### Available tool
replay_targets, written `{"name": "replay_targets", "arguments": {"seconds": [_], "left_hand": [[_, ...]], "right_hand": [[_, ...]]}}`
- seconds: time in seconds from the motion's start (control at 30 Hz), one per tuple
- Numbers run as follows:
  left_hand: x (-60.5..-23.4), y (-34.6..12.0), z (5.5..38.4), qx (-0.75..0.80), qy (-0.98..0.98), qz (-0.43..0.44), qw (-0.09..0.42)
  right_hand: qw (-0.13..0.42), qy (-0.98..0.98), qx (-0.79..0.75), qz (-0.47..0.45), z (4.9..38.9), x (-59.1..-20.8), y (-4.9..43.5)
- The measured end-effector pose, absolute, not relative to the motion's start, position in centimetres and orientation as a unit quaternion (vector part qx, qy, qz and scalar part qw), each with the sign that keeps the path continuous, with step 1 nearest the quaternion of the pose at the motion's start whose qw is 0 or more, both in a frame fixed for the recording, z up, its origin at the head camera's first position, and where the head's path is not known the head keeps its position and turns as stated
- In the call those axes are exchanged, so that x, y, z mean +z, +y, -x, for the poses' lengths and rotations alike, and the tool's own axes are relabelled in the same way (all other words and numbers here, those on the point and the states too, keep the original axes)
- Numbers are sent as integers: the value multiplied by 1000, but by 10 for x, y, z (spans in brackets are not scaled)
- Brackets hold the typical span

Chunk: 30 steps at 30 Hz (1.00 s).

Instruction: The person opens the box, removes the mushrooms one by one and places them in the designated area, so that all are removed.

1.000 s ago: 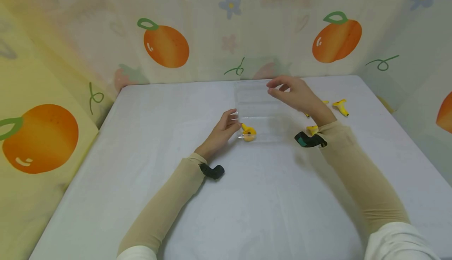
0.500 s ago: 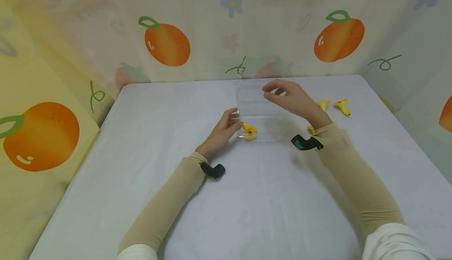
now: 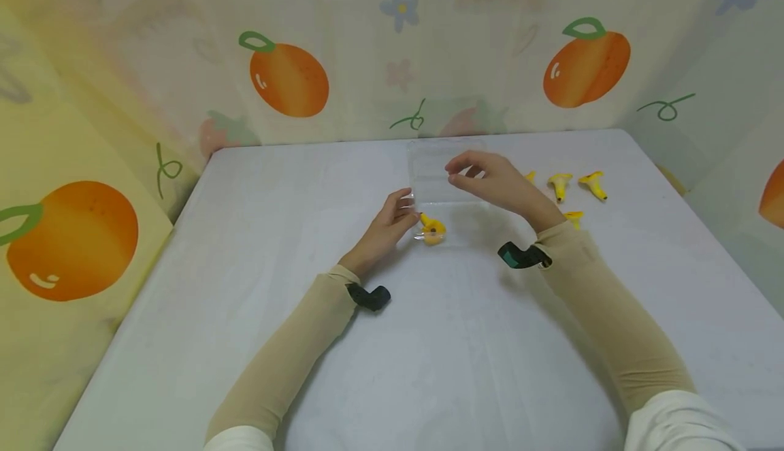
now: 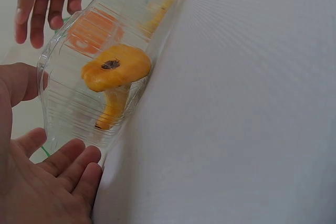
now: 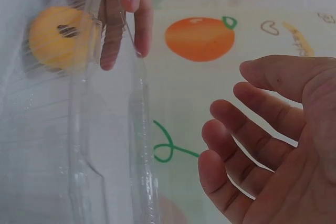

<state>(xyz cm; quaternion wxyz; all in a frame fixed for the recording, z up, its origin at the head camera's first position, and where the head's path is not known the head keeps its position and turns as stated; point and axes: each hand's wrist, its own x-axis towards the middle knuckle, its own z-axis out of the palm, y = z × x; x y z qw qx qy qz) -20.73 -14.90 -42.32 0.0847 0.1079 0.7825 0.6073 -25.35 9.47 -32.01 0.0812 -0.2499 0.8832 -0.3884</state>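
A clear plastic clamshell box (image 3: 428, 182) stands on the table with its lid raised at the back. Inside, at its left end, lies one yellow mushroom (image 4: 116, 69) with a dark spot on the cap. My left hand (image 3: 387, 225) holds that left end, thumb at the rim and fingers against the wall. Above the box, toward its right side, hovers my right hand (image 3: 493, 180). Its fingers (image 5: 226, 177) are loosely bent, apart from the plastic, with nothing between them.
Several more yellow mushrooms (image 3: 560, 184) lie on the white table (image 3: 490, 342) to the right of the box, one partly behind the right forearm. A fruit-patterned cloth (image 3: 355, 49) hangs close behind the table's far edge.
My right hand has moved a little left and toward me over the box, uncovering more of the mushrooms on the right. The left hand and the box have stayed in place.
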Motion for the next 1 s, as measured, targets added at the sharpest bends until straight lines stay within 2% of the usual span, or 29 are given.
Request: {"name": "replay_targets", "arguments": {"seconds": [1.0], "left_hand": [[-422, -151, 206, 604, 785, -105, 90]], "right_hand": [[138, 863, -364, 321, 244, -342, 79]]}}
